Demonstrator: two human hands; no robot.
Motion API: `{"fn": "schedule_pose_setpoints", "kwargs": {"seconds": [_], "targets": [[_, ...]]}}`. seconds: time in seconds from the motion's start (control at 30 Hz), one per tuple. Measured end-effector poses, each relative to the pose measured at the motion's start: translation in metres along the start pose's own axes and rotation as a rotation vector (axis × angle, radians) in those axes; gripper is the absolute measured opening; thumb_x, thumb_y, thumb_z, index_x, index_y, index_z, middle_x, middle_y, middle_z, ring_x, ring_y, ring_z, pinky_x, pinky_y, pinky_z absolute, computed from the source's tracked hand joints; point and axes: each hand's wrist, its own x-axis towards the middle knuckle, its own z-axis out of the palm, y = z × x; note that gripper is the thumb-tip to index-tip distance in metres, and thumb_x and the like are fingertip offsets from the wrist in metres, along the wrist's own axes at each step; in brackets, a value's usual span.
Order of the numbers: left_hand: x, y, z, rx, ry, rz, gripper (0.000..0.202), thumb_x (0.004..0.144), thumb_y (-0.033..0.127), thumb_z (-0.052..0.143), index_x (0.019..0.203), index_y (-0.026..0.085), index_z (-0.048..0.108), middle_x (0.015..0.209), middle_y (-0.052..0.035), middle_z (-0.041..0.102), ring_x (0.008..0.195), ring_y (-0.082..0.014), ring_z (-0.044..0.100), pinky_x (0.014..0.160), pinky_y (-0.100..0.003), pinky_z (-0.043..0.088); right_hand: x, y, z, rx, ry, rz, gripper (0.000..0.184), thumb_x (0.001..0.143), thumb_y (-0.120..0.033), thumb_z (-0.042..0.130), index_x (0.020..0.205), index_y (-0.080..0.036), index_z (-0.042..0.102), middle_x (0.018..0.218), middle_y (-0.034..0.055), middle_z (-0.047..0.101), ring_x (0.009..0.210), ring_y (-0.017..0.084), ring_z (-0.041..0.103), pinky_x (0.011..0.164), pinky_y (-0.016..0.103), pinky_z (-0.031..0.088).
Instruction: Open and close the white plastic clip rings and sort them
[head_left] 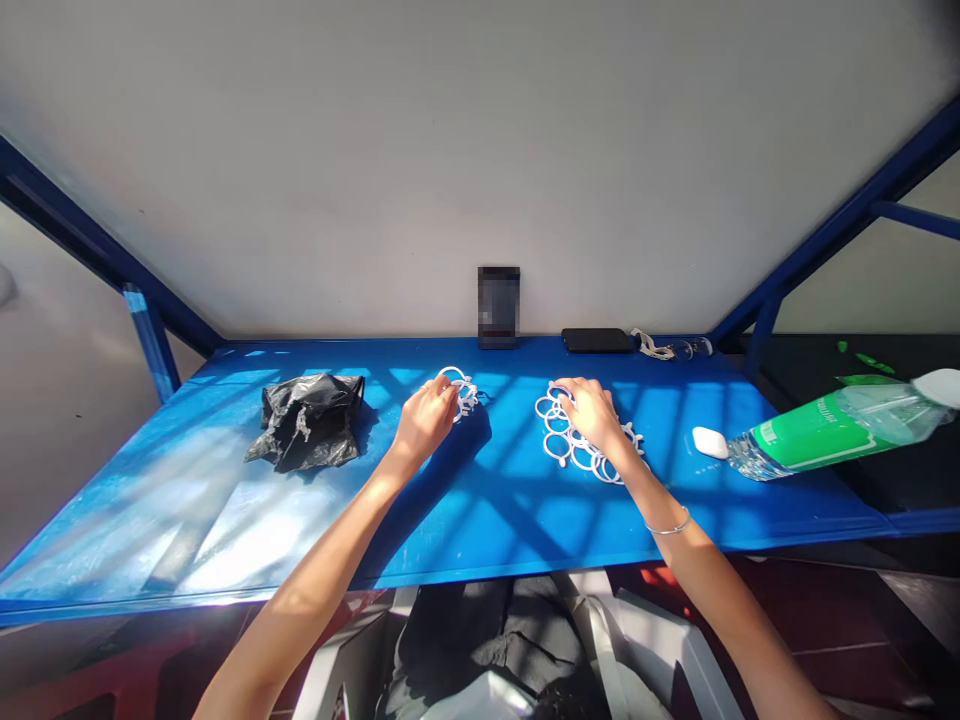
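My left hand (429,412) is closed around a small bunch of white rings (466,396), held just above the blue table (450,520), with its shadow falling to the right. My right hand (589,408) reaches down into a spread pile of white rings (556,446) on the table. Its fingers are bent together over the rings, and the fingertips are partly hidden, so which ring they pinch is hard to make out. Each ring seems to have a small knob on its edge. A thin bracelet circles my right wrist.
At left lies a crumpled black plastic bag (315,420). Against the wall stand a dark pixelated object (499,308), a black phone (596,341) and glasses (690,348) beside a white cord. At right are a small white case (709,442) and a green-labelled bottle (832,430).
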Motion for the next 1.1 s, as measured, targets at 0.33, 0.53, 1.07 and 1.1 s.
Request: {"fn": "schedule_pose_setpoints", "kwargs": {"seconds": [0.33, 0.53, 1.07, 1.1], "targets": [[-0.002, 0.007, 0.002, -0.024, -0.018, 0.011, 0.019, 0.098, 0.022, 0.045, 0.100, 0.020, 0.063, 0.093, -0.0126, 0.065, 0.082, -0.0256, 0.064, 0.066, -0.036, 0.049, 0.001, -0.008, -0.002, -0.069, -0.049, 0.010, 0.031, 0.101, -0.028, 0.043, 0.088, -0.020, 0.070, 0.108, 0.0083, 0.071, 0.108, 0.032, 0.057, 0.086, 0.042, 0.037], [0.000, 0.030, -0.006, -0.426, -0.058, -0.054, 0.023, 0.100, 0.031, 0.046, 0.106, 0.020, 0.065, 0.105, -0.0100, 0.067, 0.097, -0.0227, 0.064, 0.080, -0.035, 0.051, 0.004, -0.015, -0.004, 0.067, 0.071, -0.120, 0.036, 0.102, -0.033, 0.042, 0.089, -0.019, 0.073, 0.102, 0.0113, 0.073, 0.098, 0.030, 0.060, 0.087, 0.044, 0.043], [0.006, 0.060, -0.023, -1.291, -0.320, -0.442, 0.043, 0.087, 0.057, 0.063, 0.082, 0.015, 0.073, 0.084, -0.0085, 0.071, 0.082, -0.0202, 0.062, 0.070, -0.029, 0.043, -0.024, -0.072, 0.018, 0.668, -0.003, -0.236, 0.013, 0.093, -0.035, 0.055, 0.094, -0.022, 0.057, 0.096, 0.0058, 0.066, 0.086, 0.021, 0.062, 0.074, 0.036, 0.049], [0.007, 0.059, -0.023, -1.336, -0.340, -0.448, 0.046, 0.085, 0.060, 0.065, 0.081, 0.015, 0.072, 0.080, -0.0083, 0.071, 0.078, -0.0191, 0.061, 0.068, -0.029, 0.042, -0.023, -0.072, 0.019, 0.759, -0.032, -0.174, 0.018, 0.091, -0.040, 0.058, 0.096, -0.023, 0.056, 0.095, 0.0053, 0.065, 0.085, 0.021, 0.062, 0.072, 0.034, 0.049]]}}
